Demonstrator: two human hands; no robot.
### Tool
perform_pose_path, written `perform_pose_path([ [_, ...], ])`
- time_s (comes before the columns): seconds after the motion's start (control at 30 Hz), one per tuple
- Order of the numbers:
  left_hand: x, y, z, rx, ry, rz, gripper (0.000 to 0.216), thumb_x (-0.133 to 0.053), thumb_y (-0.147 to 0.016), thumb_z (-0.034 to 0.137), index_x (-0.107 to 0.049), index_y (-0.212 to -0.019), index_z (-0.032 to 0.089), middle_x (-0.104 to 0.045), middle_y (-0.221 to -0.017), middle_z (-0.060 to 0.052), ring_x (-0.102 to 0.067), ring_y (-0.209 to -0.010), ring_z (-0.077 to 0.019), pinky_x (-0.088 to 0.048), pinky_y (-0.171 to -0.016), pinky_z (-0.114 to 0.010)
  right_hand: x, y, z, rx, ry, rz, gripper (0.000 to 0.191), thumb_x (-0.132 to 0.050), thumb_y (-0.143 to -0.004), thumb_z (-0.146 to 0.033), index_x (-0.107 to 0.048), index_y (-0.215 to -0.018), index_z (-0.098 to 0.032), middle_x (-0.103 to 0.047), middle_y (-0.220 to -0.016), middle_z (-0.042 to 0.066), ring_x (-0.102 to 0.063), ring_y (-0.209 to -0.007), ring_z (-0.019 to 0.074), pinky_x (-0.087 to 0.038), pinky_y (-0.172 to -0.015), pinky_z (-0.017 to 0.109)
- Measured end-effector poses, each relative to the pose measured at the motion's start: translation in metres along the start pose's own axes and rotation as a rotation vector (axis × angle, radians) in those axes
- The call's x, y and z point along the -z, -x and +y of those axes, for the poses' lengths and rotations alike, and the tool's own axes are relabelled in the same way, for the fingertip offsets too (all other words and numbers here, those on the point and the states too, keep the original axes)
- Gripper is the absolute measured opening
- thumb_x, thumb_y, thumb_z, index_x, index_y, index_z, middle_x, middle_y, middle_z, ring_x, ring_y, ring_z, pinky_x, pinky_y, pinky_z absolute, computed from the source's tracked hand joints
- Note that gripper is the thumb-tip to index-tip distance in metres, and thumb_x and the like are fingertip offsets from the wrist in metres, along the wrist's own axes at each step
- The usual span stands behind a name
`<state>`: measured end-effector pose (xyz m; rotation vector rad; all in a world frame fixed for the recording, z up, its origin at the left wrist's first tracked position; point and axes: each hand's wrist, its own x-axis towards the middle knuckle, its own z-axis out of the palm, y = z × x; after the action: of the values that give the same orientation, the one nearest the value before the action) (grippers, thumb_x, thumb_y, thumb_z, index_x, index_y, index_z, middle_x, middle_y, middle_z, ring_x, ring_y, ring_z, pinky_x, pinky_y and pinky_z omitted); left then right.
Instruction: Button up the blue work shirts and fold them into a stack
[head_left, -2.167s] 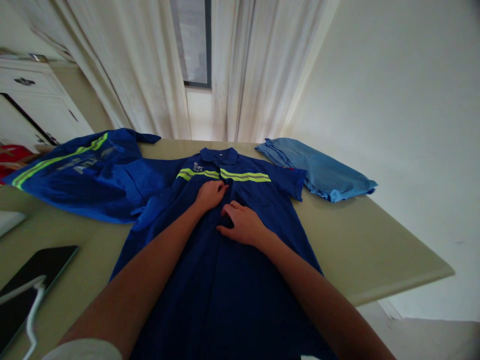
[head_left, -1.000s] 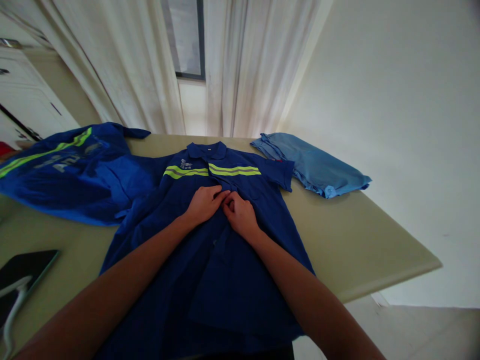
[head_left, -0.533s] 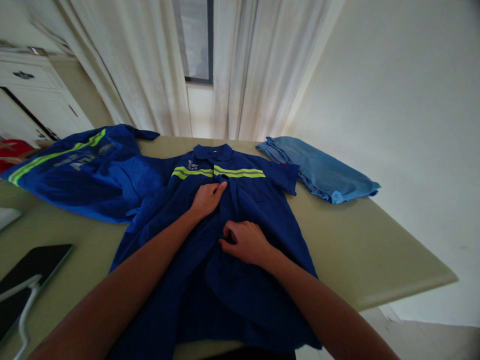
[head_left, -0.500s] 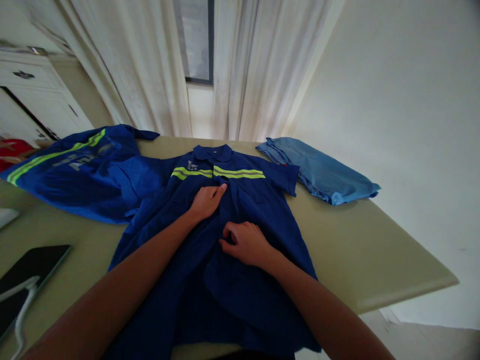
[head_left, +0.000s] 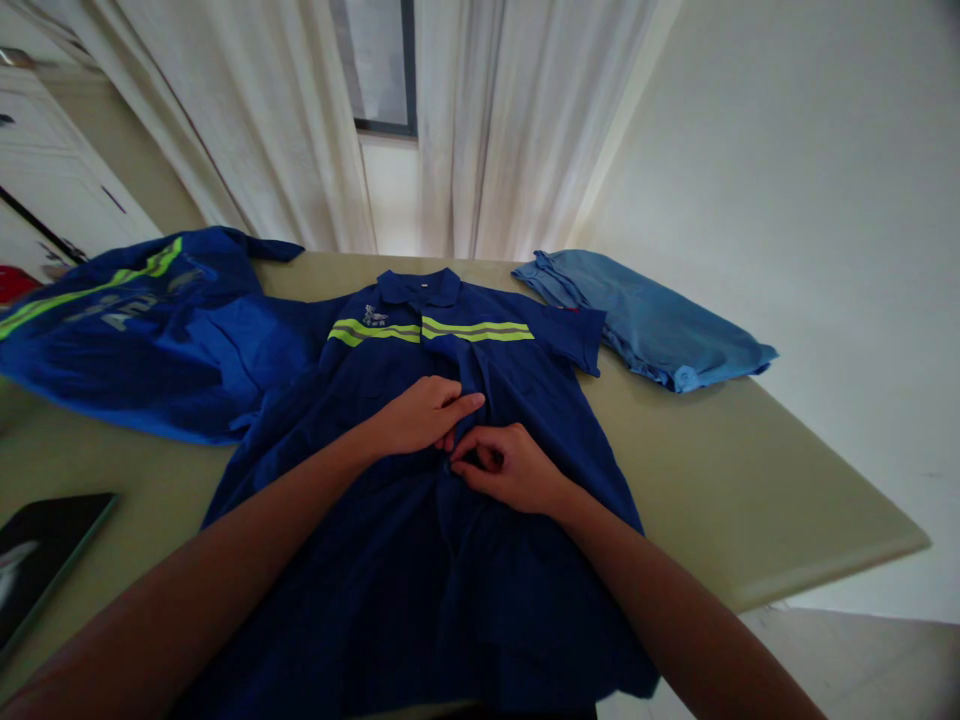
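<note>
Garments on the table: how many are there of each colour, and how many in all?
Dark blue shirts with yellow-green stripes: 2, the middle shirt and the left shirt.
Light blue folded garment: 1.
Total: 3.

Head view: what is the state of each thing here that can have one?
shirt, flat on the table, front up, collar far.
left hand, on the shirt front; grip unclear.
right hand, curled, pinching the shirt front.
second shirt, spread out, rumpled.
light-blue garment, folded.
curtains, parted a little.
tablet, screen dark.
</note>
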<state>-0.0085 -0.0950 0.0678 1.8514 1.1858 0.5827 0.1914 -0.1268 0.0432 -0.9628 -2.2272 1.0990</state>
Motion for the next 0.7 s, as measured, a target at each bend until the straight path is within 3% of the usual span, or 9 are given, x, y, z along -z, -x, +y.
perform_pose_path([
  [0.23, -0.033, -0.002, -0.022, 0.091, 0.355, 0.183, 0.062, -0.046, -0.093, 0.075, -0.047, -0.063, 0.021, -0.051, -0.044, 0.004, -0.044, -0.037, -0.0087, -0.031, -0.041, -0.021, -0.006, 0.002, 0.005, 0.012, 0.23, 0.079, 0.025, -0.083, -0.084, -0.038, -0.075, -0.1, -0.021, -0.048, -0.057, -0.01, -0.042, -0.05, 0.007, -0.031, -0.058, 0.022],
  [0.37, -0.034, -0.002, -0.023, 0.078, 0.432, 0.178, 0.064, -0.047, -0.092, 0.076, -0.051, -0.064, 0.019, -0.051, -0.045, 0.003, -0.044, -0.04, -0.0084, -0.033, -0.043, -0.021, -0.009, 0.003, 0.003, 0.066, 0.35, 0.147, 0.008, -0.072, -0.093, -0.028, -0.074, -0.095, -0.022, -0.05, -0.058, -0.009, -0.046, -0.052, 0.0079, -0.034, -0.063, 0.022],
  [0.53, -0.03, -0.003, -0.021, 0.104, 0.43, 0.206, 0.062, -0.049, -0.091, 0.076, -0.05, -0.065, 0.02, -0.052, -0.046, 0.003, -0.045, -0.041, -0.0089, -0.034, -0.044, -0.022, -0.013, 0.003, -0.002, 0.048, 0.411, 0.153, 0.025, -0.077, -0.088, -0.046, -0.073, -0.1, -0.023, -0.055, -0.06, -0.007, -0.05, -0.055, 0.0104, -0.035, -0.064, 0.024],
  [0.7, -0.031, -0.003, -0.022, 0.125, 0.466, 0.215, 0.061, -0.05, -0.091, 0.076, -0.049, -0.065, 0.02, -0.053, -0.047, 0.003, -0.045, -0.041, -0.0087, -0.034, -0.043, -0.022, -0.017, 0.004, -0.006, 0.061, 0.437, 0.217, 0.018, -0.073, -0.089, -0.038, -0.073, -0.099, -0.023, -0.057, -0.06, -0.007, -0.052, -0.054, 0.0104, -0.037, -0.067, 0.025],
])
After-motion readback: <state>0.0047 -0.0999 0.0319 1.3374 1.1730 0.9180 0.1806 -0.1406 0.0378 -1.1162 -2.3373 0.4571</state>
